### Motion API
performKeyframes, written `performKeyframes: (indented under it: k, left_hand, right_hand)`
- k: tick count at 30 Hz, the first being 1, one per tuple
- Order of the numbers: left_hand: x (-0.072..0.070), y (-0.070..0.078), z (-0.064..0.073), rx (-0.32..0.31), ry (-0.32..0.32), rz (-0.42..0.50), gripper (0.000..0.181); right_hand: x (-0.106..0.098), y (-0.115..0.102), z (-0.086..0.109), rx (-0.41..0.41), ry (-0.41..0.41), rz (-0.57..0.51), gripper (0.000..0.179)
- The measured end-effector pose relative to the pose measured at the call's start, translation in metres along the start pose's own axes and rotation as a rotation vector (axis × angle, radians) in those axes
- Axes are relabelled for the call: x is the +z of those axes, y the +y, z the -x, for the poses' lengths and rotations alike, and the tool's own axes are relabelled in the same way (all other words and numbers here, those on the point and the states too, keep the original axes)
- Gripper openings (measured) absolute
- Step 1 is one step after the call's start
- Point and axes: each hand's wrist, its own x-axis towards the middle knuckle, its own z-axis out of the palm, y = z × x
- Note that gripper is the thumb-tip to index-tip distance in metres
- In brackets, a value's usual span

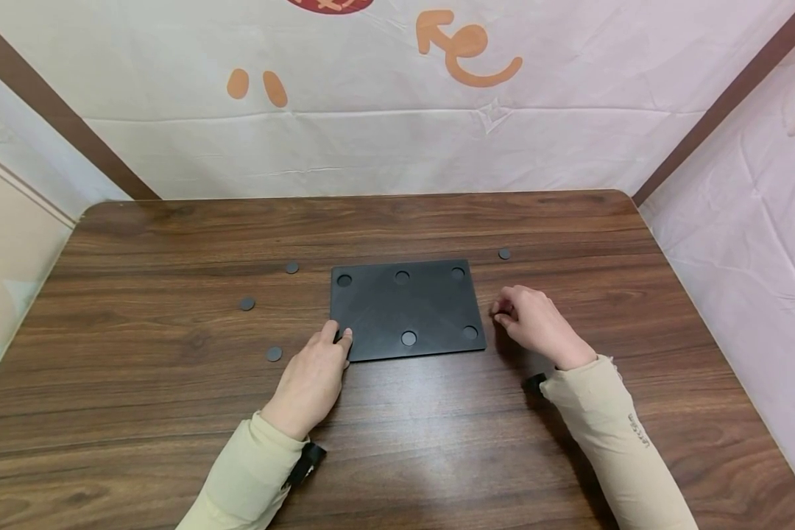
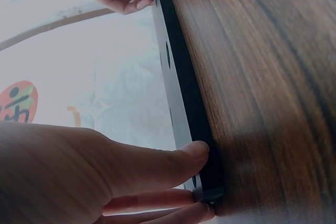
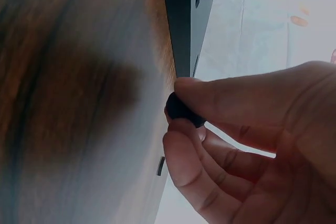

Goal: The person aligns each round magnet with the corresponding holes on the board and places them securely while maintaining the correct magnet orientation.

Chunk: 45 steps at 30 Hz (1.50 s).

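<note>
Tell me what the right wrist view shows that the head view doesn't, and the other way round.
Only the right wrist view shows a dark disc pinched between thumb and fingers of the right hand; from the head view it can't be made out.

Only the head view shows the left hand at the near left corner of the board, and three loose discs left of it.

Both show the right hand, at least part of the board, the wooden table, one loose disc on it, and the pale sheet behind.

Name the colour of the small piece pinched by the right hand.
The piece looks black, best seen in the right wrist view.
</note>
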Motion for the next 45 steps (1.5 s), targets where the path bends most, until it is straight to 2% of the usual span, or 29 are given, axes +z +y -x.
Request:
performKeyframes:
  k: [15, 27, 35, 45]
  left_hand:
    - [0.000, 0.000, 0.000, -0.002, -0.005, 0.002, 0.038]
    - [0.000, 0.000, 0.000, -0.006, -0.012, 0.002, 0.038]
    - [0.002, 0.000, 0.000, 0.012, 0.027, -0.012, 0.037]
    - [0.002, 0.000, 0.000, 0.014, 0.025, -0.015, 0.037]
  right_hand:
    - [0.002, -0.005, 0.001, -0.055, 0.030, -0.028, 0.008]
    - [0.004, -0.014, 0.003, -0.113, 0.008, -0.063, 0.008]
    - [0.007, -0.019, 0.003, -0.128, 0.001, -0.086, 0.007]
    - [0.009, -0.023, 0.005, -0.157, -0.036, -0.110, 0.008]
